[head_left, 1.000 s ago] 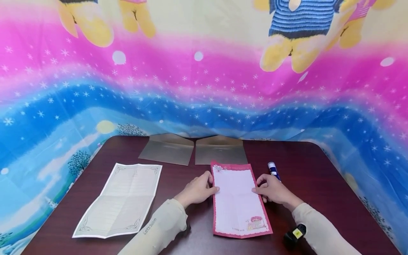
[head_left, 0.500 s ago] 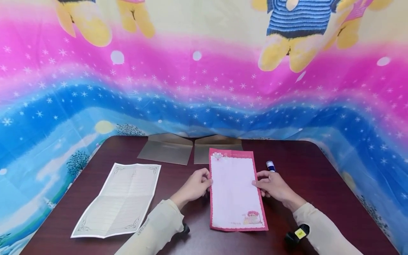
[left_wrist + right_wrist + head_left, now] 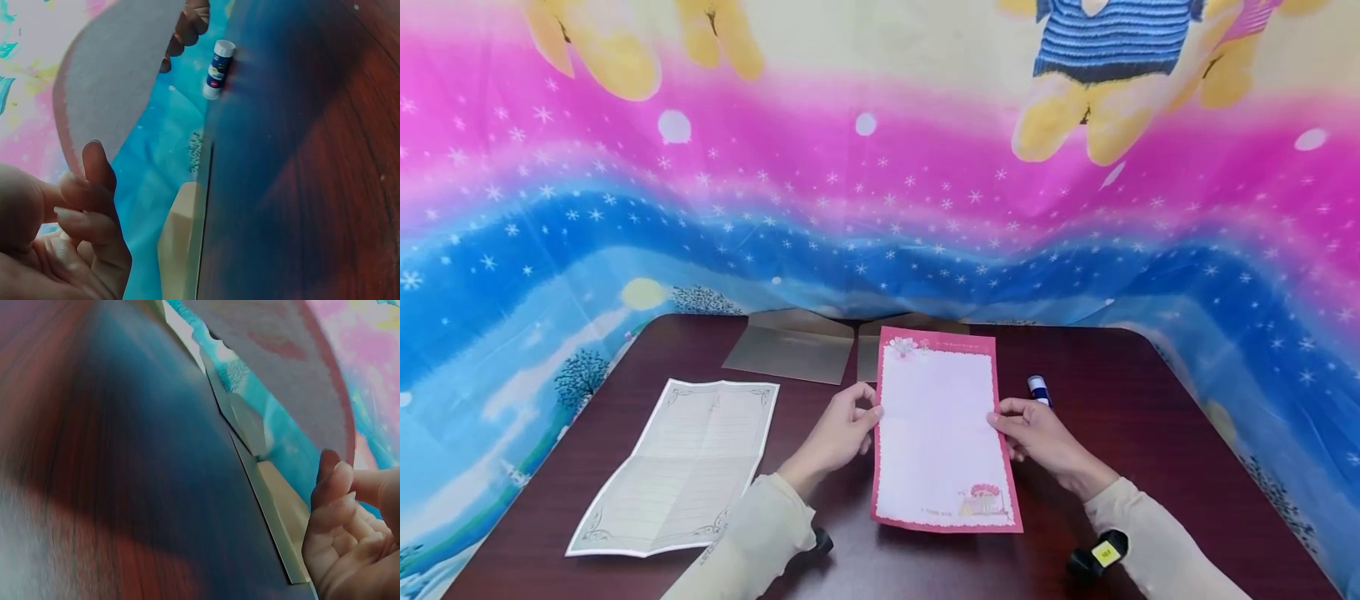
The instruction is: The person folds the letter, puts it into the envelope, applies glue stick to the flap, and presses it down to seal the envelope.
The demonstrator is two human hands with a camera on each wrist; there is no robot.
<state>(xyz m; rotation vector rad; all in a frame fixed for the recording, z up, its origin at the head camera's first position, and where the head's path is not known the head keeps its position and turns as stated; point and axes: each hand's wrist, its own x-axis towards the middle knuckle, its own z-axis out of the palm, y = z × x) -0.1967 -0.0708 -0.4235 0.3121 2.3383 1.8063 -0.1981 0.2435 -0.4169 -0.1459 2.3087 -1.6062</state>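
Observation:
A sheet of letter paper with a pink-red border, a flower print at its top left and a small house print at its bottom right is held up over the table. My left hand pinches its left edge between thumb and fingers. On the opposite edge, my right hand pinches it the same way. Both wrist views show the raised sheet bowed, with the left fingers and right fingers curled at its margins.
A cream letter sheet with fold creases lies at the left. Toward the back lie two brown envelopes, the right one partly hidden by the raised paper. A glue stick lies beyond my right hand on the dark wood table.
The pink-bordered paper has risen off the table and shifted slightly left, with both hands still pinching its edges. It now covers more of the right envelope.

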